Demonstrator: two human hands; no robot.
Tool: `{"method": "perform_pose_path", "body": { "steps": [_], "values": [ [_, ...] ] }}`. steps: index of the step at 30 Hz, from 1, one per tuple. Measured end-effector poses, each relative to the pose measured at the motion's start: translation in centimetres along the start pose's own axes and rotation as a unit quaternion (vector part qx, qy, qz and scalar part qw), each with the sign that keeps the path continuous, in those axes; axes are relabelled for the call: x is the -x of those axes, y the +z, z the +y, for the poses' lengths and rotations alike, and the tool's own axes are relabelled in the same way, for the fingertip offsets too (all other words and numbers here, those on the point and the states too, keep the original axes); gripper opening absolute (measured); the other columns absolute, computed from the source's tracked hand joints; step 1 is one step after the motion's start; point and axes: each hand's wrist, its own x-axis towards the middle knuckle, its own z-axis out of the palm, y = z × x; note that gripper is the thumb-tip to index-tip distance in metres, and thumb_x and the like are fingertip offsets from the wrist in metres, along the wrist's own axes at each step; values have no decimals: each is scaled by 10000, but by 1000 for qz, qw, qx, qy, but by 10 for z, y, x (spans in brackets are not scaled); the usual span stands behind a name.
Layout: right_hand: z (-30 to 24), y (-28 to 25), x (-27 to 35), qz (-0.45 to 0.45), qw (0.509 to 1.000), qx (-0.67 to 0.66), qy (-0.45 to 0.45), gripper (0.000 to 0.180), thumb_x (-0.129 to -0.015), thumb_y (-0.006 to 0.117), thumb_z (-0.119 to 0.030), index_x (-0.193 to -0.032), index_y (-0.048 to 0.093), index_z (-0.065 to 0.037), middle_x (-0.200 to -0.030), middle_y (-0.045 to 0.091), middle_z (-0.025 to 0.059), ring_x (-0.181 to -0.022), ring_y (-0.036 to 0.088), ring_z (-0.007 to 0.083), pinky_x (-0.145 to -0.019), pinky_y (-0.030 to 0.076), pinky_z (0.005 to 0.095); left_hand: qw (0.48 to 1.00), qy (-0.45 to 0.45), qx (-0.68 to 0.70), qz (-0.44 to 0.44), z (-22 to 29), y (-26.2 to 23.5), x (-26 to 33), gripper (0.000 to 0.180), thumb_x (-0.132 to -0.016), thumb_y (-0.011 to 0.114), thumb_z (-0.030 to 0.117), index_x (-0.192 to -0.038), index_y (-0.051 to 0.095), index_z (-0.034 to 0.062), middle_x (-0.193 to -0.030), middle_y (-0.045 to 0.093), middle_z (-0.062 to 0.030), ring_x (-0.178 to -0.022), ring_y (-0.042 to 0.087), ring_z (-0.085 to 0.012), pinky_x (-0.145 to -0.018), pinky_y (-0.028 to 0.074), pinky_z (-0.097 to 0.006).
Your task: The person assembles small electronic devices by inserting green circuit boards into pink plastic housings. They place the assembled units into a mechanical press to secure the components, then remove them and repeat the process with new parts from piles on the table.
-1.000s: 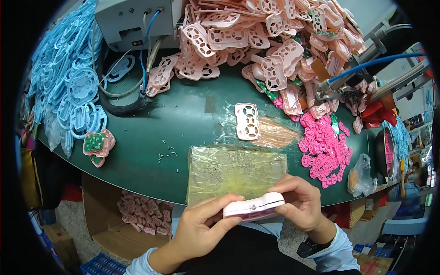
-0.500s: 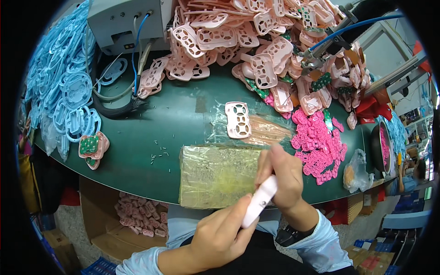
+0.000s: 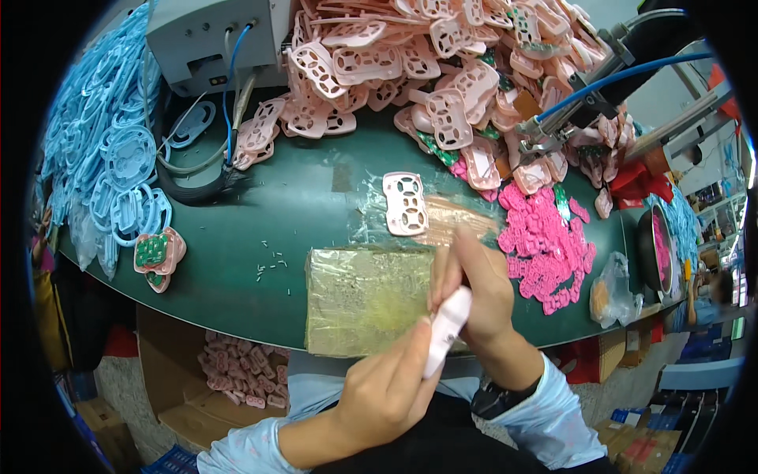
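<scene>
A small pale pink plastic case (image 3: 448, 330), seen edge-on and tilted, is held over the near edge of the table. My left hand (image 3: 388, 389) pinches its lower end between thumb and fingers. At its upper end, the fingers of my right hand (image 3: 483, 294) are curled closed against it; their far side is hidden. Just beyond lies a yellowish tape-wrapped block (image 3: 367, 304). Behind that block, a light pink faceplate with cut-out holes (image 3: 406, 204) rests beside brownish tape (image 3: 460, 220) on the green tabletop (image 3: 296, 197).
Pink shells (image 3: 367, 63) heap at the back, light blue plastic parts (image 3: 130, 158) at the left. Bright pink rubber pads (image 3: 545, 249) lie right. A grey box (image 3: 213, 47) with cables stands behind; a metal arm (image 3: 588, 87) reaches in. Below, a carton (image 3: 178, 387) holds pink pieces.
Both hands and the pink case have shifted slightly in the picture. The case stands a little steeper, and my right hand has turned slightly around its upper end.
</scene>
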Motion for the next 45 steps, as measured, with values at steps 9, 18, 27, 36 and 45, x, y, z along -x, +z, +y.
{"method": "perform_pose_path", "body": {
  "steps": [9, 18, 27, 36, 45],
  "values": [
    [-14, -13, 27, -132, 988, -77, 28, 518, -975, 518, -437, -1087, 616, 60, -983, 653, 151, -938, 641, 204, -846, 498, 306, 867, -321, 380, 7, -1, -25, 5, 395, -836, 716, 56, -1201, 594, -33, -949, 697, -148, -833, 689, -171, -714, 525, -274],
    [-10, -17, 29, -151, 985, 34, -82, 319, -928, 611, -250, -1069, 658, 32, -981, 630, 106, -876, 574, 149, -788, 440, 267, 960, -172, 217, -35, 0, -21, 0, 385, -814, 738, 58, -1173, 615, -12, -934, 678, -179, -786, 689, -240, -696, 523, -306],
    [-26, -10, 25, -180, 953, 152, -192, 192, -937, 545, -81, -1020, 675, 34, -945, 654, 136, -916, 604, 227, -840, 475, 361, 933, -220, 265, -106, -6, -11, -9, 440, -810, 723, 105, -1207, 564, 1, -851, 666, -195, -780, 685, -320, -671, 524, -379],
    [-32, 17, 14, -41, 978, 150, -140, 371, -1035, 426, -252, -766, 540, -22, -611, 551, 34, -440, 507, 82, -445, 391, 206, 991, -87, 68, -76, 4, -1, -10, 485, -740, 737, 52, -1171, 547, -65, -830, 633, -208, -707, 640, -391, -618, 517, -423],
    [-28, -20, 11, -144, 982, -92, 84, 484, -1015, 444, -396, -867, 611, 34, -823, 658, 177, -771, 650, 229, -734, 520, 328, 948, -187, 221, -135, -4, -11, -17, 323, -812, 735, 110, -1084, 603, -4, -852, 649, -177, -744, 659, -339, -667, 513, -382]
  ]
}}
